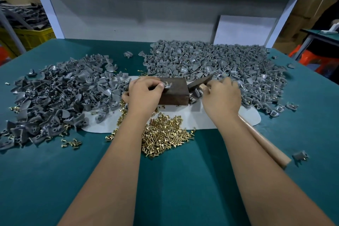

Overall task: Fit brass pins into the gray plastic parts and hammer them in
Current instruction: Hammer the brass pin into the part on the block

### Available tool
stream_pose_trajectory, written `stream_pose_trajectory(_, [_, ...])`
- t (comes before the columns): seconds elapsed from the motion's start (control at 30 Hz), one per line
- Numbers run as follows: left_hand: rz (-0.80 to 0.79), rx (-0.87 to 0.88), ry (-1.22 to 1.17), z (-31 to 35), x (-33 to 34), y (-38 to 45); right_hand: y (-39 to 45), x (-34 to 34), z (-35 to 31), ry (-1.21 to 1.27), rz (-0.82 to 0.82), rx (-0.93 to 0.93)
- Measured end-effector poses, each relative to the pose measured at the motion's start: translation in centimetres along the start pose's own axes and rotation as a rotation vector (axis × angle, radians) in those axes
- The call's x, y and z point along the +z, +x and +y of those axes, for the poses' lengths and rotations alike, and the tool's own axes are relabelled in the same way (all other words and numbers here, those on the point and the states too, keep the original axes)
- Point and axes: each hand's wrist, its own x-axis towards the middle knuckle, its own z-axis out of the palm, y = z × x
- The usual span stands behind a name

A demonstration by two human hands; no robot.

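Observation:
A dark metal block point(174, 95) sits at the table's middle on a white sheet point(198, 119). My left hand point(145, 93) pinches a gray plastic part point(167, 85) on top of the block. My right hand point(221, 95) grips the hammer near its head point(200, 82), and the wooden handle point(266, 145) runs back under my forearm. The hammer head rests just right of the block. A heap of brass pins point(165, 134) lies in front of the block. Large heaps of gray plastic parts lie at the left point(60, 95) and at the back right point(220, 64).
The green table point(183, 180) reaches to a white back panel point(244, 31) and shelf frame. Stray pins point(72, 143) and one loose gray part point(300, 156) lie near the front. A yellow crate point(27, 36) stands off the left side, orange stools point(319, 60) off the right.

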Motion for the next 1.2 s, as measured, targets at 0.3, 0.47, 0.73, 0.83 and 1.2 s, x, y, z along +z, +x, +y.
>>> stream_pose_trajectory(0.3, [-0.044, 0.083, -0.091, -0.3, -0.3, -0.2, -0.9, 0.5, -6.1, 0.416, 0.003, -0.192])
stream_pose_trajectory(0.47, [-0.036, 0.107, -0.083, -0.5, -0.3, -0.1, -0.4, 1.3, -6.9, 0.531, -0.034, -0.152])
stream_pose_trajectory(0.73, [0.031, 0.124, 0.018, -0.5, -0.1, -0.3, -0.8, 1.6, -7.5, 0.654, 0.009, -0.112])
stream_pose_trajectory(0.83, [0.046, 0.115, 0.077, -0.5, 0.1, -0.3, -0.8, 1.7, -7.6, 0.659, 0.013, -0.08])
stream_pose_trajectory(1.2, [0.032, 0.121, 0.059, -0.9, 0.3, 0.1, -1.4, 1.6, -6.4, 0.728, -0.018, -0.12])
